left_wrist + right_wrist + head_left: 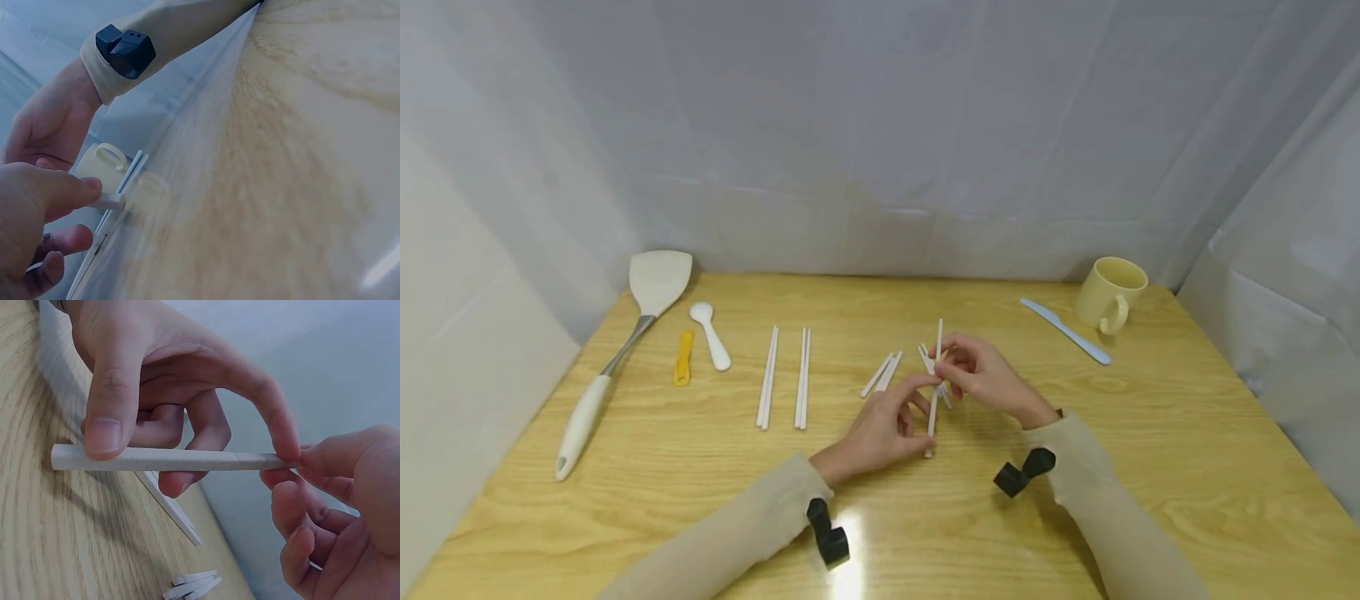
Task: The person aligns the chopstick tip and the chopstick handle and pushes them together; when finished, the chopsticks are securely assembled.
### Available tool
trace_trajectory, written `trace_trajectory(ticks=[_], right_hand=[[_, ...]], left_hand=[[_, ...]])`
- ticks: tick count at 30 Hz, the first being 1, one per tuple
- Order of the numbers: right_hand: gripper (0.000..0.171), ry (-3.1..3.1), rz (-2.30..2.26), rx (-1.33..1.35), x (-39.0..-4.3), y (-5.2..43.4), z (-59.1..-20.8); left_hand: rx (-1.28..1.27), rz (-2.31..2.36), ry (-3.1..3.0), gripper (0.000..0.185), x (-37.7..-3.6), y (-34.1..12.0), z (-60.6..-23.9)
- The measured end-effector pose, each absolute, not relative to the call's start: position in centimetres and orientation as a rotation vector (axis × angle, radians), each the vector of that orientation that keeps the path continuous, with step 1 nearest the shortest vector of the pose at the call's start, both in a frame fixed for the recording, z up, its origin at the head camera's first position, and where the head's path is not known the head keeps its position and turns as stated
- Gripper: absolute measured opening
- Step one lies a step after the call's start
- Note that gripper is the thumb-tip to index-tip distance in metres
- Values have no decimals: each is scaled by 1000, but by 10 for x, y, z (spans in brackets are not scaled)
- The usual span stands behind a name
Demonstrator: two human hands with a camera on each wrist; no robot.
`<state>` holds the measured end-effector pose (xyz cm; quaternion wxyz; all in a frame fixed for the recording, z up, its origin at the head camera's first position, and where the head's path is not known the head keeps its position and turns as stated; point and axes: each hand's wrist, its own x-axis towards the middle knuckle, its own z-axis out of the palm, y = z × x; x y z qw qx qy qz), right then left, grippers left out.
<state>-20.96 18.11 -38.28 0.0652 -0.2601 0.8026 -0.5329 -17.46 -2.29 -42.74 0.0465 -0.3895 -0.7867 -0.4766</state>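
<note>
My left hand (883, 427) pinches a long white chopstick (933, 410), thumb near its closer end and fingertips farther along. My right hand (987, 379) grips the same chopstick higher up; its fingers hide part of the shaft. A thin seam line crosses the chopstick (147, 460) in the right wrist view, near where the fingers of both hands meet. Short white sticks (877, 375) lie on the table left of the hands. More short white sticks (923, 357) lie beneath the right hand, partly covered.
Two pairs of white chopsticks (767, 379) (802, 379) lie left of the hands. Farther left are a white spoon (711, 337), a small yellow utensil (683, 358) and a long spatula (658, 283). At the right are a light blue knife (1063, 330) and yellow mug (1101, 293).
</note>
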Motion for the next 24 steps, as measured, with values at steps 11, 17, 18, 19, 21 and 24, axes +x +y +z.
trace_trajectory(ticks=[11,17,18,19,21,24], right_hand=[[19,2447,-1581,-684,-210,185,-381],[19,2480,-1555,-667,-217,191,-391],[19,2492,-1547,-663,-218,191,-393],[19,2506,-1533,-658,-219,192,-396],[20,2536,-1502,-638,-221,194,-400],[19,2598,-1433,-605,-224,198,-406]], left_hand=[[-1139,-1306,-2520,75,-179,-27,-419],[-1125,-1260,-2586,75,-183,-35,-419],[-1115,-1272,-2601,75,-184,-38,-419],[-1096,-1283,-2619,76,-185,-41,-420],[-1057,-1301,-2646,77,-187,-49,-421],[-987,-1306,-2686,79,-190,-63,-422]])
